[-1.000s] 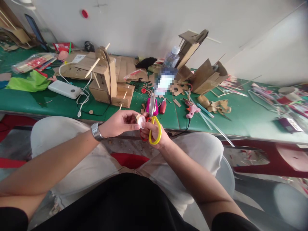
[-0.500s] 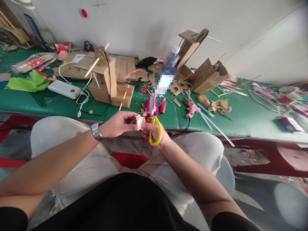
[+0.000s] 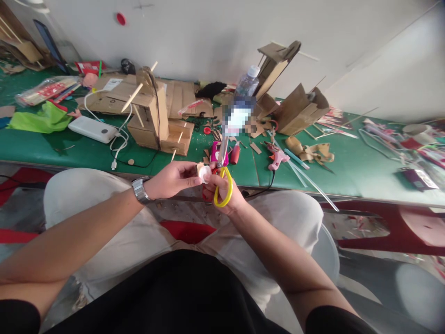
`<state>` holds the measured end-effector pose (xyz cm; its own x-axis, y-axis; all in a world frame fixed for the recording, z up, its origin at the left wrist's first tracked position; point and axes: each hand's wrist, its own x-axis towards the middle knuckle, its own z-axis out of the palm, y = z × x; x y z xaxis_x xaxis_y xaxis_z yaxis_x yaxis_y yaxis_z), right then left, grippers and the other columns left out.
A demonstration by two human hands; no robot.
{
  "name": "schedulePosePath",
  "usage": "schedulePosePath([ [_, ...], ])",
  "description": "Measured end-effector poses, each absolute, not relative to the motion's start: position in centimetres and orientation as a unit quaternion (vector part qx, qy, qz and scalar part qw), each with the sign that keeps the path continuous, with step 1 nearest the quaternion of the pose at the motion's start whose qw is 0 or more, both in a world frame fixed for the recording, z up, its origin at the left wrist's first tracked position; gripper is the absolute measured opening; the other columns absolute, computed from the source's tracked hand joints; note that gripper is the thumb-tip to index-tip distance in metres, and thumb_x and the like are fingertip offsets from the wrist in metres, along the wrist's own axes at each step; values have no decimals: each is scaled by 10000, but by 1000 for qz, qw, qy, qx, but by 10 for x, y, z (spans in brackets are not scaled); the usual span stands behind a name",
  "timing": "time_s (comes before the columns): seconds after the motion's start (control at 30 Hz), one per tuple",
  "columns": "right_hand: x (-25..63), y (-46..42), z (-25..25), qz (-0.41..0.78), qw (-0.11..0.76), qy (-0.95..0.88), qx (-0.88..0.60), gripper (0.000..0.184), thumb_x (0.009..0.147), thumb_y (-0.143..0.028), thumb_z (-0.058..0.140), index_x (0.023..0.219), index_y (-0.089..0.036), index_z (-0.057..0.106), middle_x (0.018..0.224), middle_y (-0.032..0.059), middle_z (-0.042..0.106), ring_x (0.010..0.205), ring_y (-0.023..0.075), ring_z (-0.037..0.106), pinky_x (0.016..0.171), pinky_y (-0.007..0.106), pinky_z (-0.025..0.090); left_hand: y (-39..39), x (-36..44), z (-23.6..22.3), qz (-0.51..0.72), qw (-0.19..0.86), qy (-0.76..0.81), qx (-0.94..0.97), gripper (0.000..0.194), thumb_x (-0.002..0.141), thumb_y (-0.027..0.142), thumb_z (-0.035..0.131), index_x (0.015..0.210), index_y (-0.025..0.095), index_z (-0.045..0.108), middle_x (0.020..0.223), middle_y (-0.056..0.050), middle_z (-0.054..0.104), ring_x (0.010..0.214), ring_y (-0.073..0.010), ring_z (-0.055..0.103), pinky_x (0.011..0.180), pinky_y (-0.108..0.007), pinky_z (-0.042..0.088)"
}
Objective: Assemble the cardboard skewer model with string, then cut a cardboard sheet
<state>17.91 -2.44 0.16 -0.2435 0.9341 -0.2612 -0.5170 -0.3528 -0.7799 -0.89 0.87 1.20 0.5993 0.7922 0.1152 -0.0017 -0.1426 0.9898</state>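
Note:
My left hand (image 3: 177, 178) is closed, pinching a small white round piece (image 3: 203, 174) with a bit of brown cardboard at its upper left edge. My right hand (image 3: 224, 192) holds scissors (image 3: 224, 185) with yellow and red handles, their blades pointing away from me over the table edge. The right thumb also touches the white piece. Beyond the hands, a pink box-like thing (image 3: 219, 152) and a red tube-shaped item (image 3: 235, 153) lie on the green table (image 3: 205, 155). Both hands are above my lap.
A cardboard structure with sticks (image 3: 148, 116) stands ahead left, beside a white power bank (image 3: 93, 129) with cables. A clear bottle (image 3: 247, 82), a pink glue gun (image 3: 277, 159), clear glue sticks (image 3: 314, 188) and a cardboard box (image 3: 302, 111) are to the right. Cardboard scraps litter the middle.
The white piece has tilted slightly, showing more of its round face. The scissors have shifted and turned a little in my right hand. The left hand stays almost still.

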Motion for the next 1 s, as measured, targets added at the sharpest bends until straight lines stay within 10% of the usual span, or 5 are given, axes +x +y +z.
schedulePosePath([
  [0.57,170,-32,-5,441,582,-496,-471,416,707,-236,882,931,-266,533,817,-50,532,709,123,512,645,242,458,-15,8,2,444,470,405,647,292,966,464,695,1033,179,697,943,-68,740,835,-188,652,748,-286,512],
  [1.0,185,-29,15,504,547,-531,-406,486,687,-335,959,961,-260,565,849,-21,630,683,130,516,612,260,460,-2,0,10,416,774,284,384,327,795,395,895,782,151,678,855,-8,556,803,-130,576,721,-250,514],
])
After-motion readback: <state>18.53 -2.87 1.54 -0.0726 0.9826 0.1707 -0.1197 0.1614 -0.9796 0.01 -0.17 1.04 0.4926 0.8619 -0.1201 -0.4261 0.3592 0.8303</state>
